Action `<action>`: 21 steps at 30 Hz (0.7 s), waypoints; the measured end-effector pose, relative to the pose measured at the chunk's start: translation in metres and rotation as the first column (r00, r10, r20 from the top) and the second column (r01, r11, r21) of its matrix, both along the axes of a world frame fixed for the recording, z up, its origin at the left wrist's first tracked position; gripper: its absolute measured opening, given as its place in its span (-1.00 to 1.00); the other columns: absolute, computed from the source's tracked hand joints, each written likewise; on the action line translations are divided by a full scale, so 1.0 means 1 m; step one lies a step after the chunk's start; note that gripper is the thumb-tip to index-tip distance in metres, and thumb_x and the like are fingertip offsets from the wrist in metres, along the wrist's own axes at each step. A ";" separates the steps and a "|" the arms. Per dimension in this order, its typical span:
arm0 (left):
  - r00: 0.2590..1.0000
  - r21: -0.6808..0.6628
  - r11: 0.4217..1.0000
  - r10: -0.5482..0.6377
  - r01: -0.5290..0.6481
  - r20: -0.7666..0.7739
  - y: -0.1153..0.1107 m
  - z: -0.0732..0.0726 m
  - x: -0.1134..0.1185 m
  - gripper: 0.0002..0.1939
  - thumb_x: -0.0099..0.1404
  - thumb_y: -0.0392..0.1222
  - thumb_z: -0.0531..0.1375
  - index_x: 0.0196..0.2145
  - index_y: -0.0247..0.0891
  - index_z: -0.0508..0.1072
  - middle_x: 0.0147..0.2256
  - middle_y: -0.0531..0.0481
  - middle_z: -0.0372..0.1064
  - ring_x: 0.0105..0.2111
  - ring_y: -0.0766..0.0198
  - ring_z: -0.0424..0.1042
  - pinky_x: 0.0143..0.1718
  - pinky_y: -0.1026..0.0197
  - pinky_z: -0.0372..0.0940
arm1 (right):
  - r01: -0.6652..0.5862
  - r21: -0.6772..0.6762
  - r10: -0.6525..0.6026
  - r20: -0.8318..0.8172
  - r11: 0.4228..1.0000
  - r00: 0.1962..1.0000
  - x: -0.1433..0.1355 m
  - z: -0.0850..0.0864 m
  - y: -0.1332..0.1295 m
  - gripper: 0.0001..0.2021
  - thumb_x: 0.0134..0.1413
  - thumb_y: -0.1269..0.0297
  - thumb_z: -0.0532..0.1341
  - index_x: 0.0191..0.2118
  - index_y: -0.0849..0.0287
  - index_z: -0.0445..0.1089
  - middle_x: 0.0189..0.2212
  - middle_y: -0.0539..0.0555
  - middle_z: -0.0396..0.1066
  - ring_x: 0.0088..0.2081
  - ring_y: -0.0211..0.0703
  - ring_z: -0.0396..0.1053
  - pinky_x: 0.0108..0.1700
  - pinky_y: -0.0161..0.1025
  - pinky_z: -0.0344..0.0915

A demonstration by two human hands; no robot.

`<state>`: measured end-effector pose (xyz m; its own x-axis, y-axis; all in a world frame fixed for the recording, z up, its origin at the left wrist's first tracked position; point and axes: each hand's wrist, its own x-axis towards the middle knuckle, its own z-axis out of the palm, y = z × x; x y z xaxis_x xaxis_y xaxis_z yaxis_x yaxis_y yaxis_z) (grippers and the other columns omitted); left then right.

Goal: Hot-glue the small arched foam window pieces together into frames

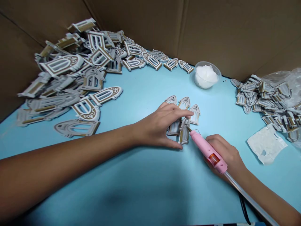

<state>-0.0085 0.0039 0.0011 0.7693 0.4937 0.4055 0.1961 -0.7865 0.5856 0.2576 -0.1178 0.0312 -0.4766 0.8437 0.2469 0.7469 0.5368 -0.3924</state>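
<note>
In the head view my right hand (225, 153) is wrapped round a pink hot glue gun (204, 146) with a long clear glue stick (249, 197) out of its back end. The gun's metal nozzle meets the upper right side of a small arched window-shaped piece (184, 131). Thumb and fingers of my left hand (164, 125) close on that piece, tilting it up off the table. Several similar pieces lie around it, among them a small arch (195, 114) just right of my fingertips. My left hand partly covers others.
A large heap of white-and-brown arched pieces (63, 64) covers the back left. A clear tub (207, 75) of white material stands at the back. Smaller pieces (261, 100) pile up at the right beside a plastic bag (287, 81). Nearer lies a white scrap (266, 144). Cardboard walls (150, 25) enclose the blue table (122, 185).
</note>
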 end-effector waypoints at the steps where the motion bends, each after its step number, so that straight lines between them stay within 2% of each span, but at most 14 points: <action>1: 1.000 -0.003 1.000 0.002 -0.002 -0.003 -0.001 0.001 0.000 -0.11 0.14 0.13 0.48 0.30 -0.15 0.22 0.12 -0.16 0.44 0.08 -0.04 0.37 0.17 -0.02 0.17 | -0.002 0.020 0.001 0.034 1.000 0.999 -0.002 0.003 -0.001 -0.85 0.29 0.49 0.03 -0.19 0.13 0.30 -0.26 0.14 0.46 -0.36 -0.20 0.47 -0.45 -0.33 0.37; 4: 1.000 -0.017 1.000 0.011 -0.011 -0.019 -0.005 0.003 0.002 -0.14 0.17 0.10 0.47 0.30 -0.12 0.21 0.14 -0.15 0.43 0.08 -0.03 0.37 0.17 -0.02 0.17 | 0.001 0.076 -0.014 0.164 0.997 0.986 -0.006 0.011 -0.004 -0.82 0.25 0.52 0.01 -0.20 0.14 0.28 -0.27 0.15 0.45 -0.41 -0.20 0.44 -0.53 -0.32 0.32; 7: 0.999 -0.006 1.000 0.030 -0.030 -0.014 -0.009 0.001 0.005 -0.13 0.18 0.10 0.46 0.31 -0.13 0.19 0.13 -0.14 0.43 0.08 -0.04 0.37 0.16 -0.02 0.16 | 0.121 0.116 -0.147 0.248 0.986 0.958 -0.002 0.012 -0.004 -0.88 0.25 0.47 0.05 -0.26 0.12 0.25 -0.28 0.14 0.42 -0.45 -0.18 0.39 -0.56 -0.29 0.28; 10: 0.999 -0.008 0.999 0.050 -0.050 0.002 -0.011 -0.004 0.006 -0.04 0.16 0.14 0.46 0.35 -0.16 0.13 0.11 -0.15 0.42 0.07 -0.05 0.36 0.15 -0.01 0.15 | 0.257 0.154 -0.286 0.208 0.954 0.936 0.010 0.009 0.001 -0.91 0.27 0.41 0.10 -0.28 0.09 0.23 -0.28 0.13 0.40 -0.45 -0.17 0.34 -0.57 -0.27 0.20; 13: 0.993 -0.055 0.994 0.088 -0.093 -0.078 -0.013 -0.005 0.008 0.04 0.11 0.19 0.47 0.37 -0.16 0.11 0.11 -0.16 0.41 0.08 -0.08 0.34 0.15 -0.02 0.13 | 0.319 0.204 -0.350 0.134 0.925 0.927 0.020 0.008 0.008 -0.95 0.25 0.39 0.15 -0.23 0.09 0.27 -0.26 0.12 0.42 -0.37 -0.13 0.38 -0.48 -0.26 0.23; 16: 0.977 -0.049 0.996 0.064 -0.075 -0.205 -0.015 0.000 0.010 -0.05 0.10 0.23 0.46 0.32 -0.14 0.24 0.11 -0.17 0.41 0.11 -0.12 0.31 0.17 -0.06 0.08 | 0.343 0.244 -0.375 0.102 0.907 0.921 0.025 0.010 0.014 -0.96 0.23 0.36 0.17 -0.22 0.09 0.29 -0.30 0.08 0.42 -0.33 -0.10 0.40 -0.39 -0.23 0.26; 21: 0.950 0.050 0.997 -0.034 0.052 -0.312 -0.021 0.010 0.012 -0.25 0.20 0.23 0.38 0.24 -0.16 0.40 0.20 -0.20 0.40 0.19 -0.21 0.25 0.18 -0.14 0.02 | 0.376 0.261 -0.399 0.040 0.889 0.916 0.025 0.010 0.020 -0.95 0.21 0.38 0.17 -0.25 0.08 0.28 -0.34 0.04 0.40 -0.35 -0.13 0.39 -0.33 -0.20 0.26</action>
<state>0.0033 -0.0167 0.0115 0.8818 0.4400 0.1700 0.3259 -0.8288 0.4549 0.2827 -0.0980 0.0414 -0.1542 0.8850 0.4394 0.9409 0.2672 -0.2081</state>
